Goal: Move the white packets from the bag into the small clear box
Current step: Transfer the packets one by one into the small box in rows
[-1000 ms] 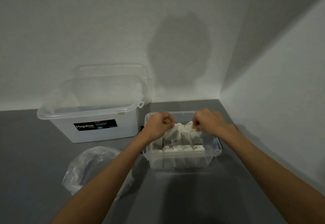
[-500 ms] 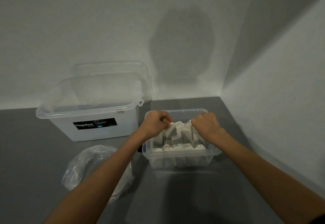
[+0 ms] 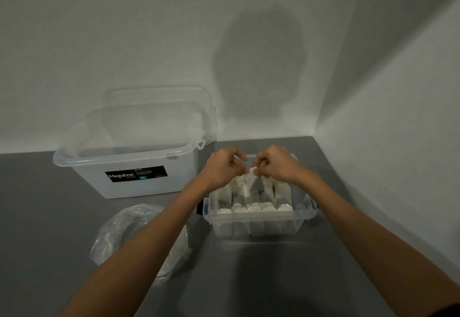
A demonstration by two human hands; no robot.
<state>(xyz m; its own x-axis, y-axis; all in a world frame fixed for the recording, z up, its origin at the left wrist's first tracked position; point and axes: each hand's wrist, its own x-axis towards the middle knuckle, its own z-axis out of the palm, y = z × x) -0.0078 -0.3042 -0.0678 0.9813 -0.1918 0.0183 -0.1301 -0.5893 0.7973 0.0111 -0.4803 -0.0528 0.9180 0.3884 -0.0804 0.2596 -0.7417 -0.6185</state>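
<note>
Head view, and both hands meet at centre frame, over the far half of the small clear box (image 3: 307, 213). My right grip (image 3: 276, 165) is clenched on the top edge of one packet (image 3: 251, 177), pinching it between thumb and fingertips. My left grip (image 3: 225, 167) is curled just beside it, fingertips at that same top edge, though I cannot tell whether it truly pinches or only steadies.

That packet stands upright, long axis vertical, directly below my knuckles and in line with the back row. So the coming move looks to be straight down into the slot. The other white packets (image 3: 254, 208) stand on end in two rows, filling most of the box.

Lower left, the bag (image 3: 119, 237) lies crumpled on the tabletop (image 3: 37, 217), nearer my left arm, which crosses over it. Its contents are too blurred to tell. A large clear box (image 3: 134, 182) sits behind it.
</note>
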